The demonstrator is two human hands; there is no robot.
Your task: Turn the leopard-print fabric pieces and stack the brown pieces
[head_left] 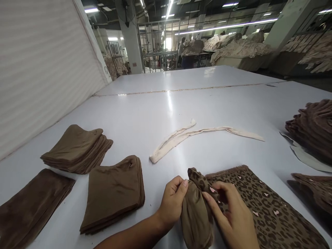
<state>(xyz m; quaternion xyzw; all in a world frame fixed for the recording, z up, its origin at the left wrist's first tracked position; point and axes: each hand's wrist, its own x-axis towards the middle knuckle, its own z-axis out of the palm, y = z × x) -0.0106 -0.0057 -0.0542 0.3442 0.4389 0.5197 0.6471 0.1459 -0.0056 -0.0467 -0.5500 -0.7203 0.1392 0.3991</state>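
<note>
My left hand (173,195) is closed, thumb over fingers, on the upper edge of a brown fabric piece (195,214) that hangs in folds at the bottom centre. Against its right side lies a gathered corner of leopard-print fabric (261,204), brown with dark spots and small pink patches. My right hand (230,211) pinches this corner between thumb and forefinger, close to where the two fabrics meet. The rest of the leopard-print fabric spreads flat over the table to the right. Part of the brown piece is hidden behind my fingers.
Stacks of cut brown fabric (114,193) lie at left on the white table (223,103). A pale fabric strip (186,135) curves across the middle. At right sit a dark brown plush pile (311,128) and more printed pieces (315,190). A white sheet (46,62) hangs at left.
</note>
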